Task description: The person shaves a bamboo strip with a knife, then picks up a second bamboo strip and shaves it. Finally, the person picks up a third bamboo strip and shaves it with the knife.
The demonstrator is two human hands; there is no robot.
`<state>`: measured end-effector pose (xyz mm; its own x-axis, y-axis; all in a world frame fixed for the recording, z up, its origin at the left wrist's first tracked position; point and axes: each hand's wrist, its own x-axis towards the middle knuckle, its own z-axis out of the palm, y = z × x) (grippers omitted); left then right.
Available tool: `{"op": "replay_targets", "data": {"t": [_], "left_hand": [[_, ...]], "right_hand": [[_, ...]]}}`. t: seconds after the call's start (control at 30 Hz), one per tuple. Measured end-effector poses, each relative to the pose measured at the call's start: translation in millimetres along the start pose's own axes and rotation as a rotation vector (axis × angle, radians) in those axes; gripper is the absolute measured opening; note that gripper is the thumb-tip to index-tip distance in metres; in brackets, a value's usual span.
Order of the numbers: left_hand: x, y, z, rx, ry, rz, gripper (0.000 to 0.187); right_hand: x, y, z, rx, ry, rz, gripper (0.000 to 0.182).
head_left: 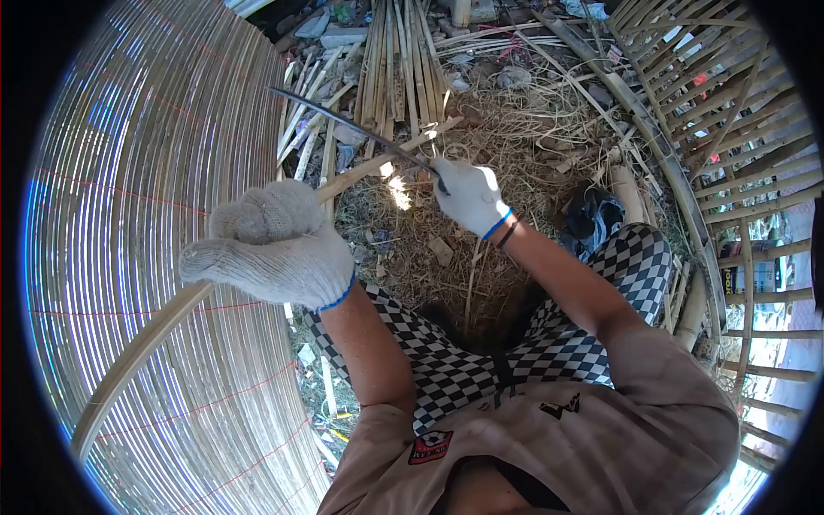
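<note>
In a white knitted glove with a blue cuff, my left hand (270, 245) is wrapped round a long bamboo strip (142, 352). The strip curves down to the lower left, and its other end slants up to the right past the glove. My right hand (468, 193), gloved the same way, is closed on the handle of a long dark knife (348, 126). Its blade points to the upper left and crosses above the strip's far end in this view. Most of the handle is hidden in the glove.
A slatted bamboo screen (163, 129) tied with red string stands at the left. Ahead lies a bundle of split bamboo (396, 60). Shavings (532, 129) cover the ground between my checkered legs. A bamboo lattice (721, 112) rises at the right, with a dark bag (592, 219) near my right knee.
</note>
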<state>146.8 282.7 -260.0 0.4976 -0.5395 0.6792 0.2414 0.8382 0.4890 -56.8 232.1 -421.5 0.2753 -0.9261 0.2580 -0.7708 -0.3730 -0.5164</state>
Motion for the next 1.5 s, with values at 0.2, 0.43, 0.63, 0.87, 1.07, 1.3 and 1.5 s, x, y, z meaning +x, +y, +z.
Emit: {"op": "replay_targets", "data": {"t": [0.2,0.43,0.63,0.87,1.07,1.3,1.5], "left_hand": [[3.4,5.4,-0.4,-0.013,0.222,-0.025,0.065],[8.8,-0.4,-31.6,0.036,0.127,-0.015,0.063],[8.0,-0.5,-15.9,0.050,0.280,-0.054,0.064],[27.1,-4.8,-42.9,0.047,0.292,-0.048,0.065],[31.1,-6.2,-47.9,0.081,0.346,-0.054,0.065],[29.6,-8.0,-46.9,-0.018,0.293,-0.047,0.064],[22.1,-7.2,-39.3,0.001,0.343,-0.071,0.062]], "right_hand": [[16.5,82.2,44.5,-0.097,-0.068,0.190,0.032],[24.8,78.4,64.4,-0.126,-0.049,0.204,0.035],[44.5,92.9,68.9,-0.193,-0.074,0.067,0.032],[57.9,124.3,78.8,-0.245,-0.141,0.232,0.029],[66.2,83.7,55.3,-0.273,-0.177,0.077,0.025],[81.0,127.9,85.1,-0.244,-0.104,0.176,0.030],[76.8,143.3,98.5,-0.257,-0.116,0.285,0.037]]}}
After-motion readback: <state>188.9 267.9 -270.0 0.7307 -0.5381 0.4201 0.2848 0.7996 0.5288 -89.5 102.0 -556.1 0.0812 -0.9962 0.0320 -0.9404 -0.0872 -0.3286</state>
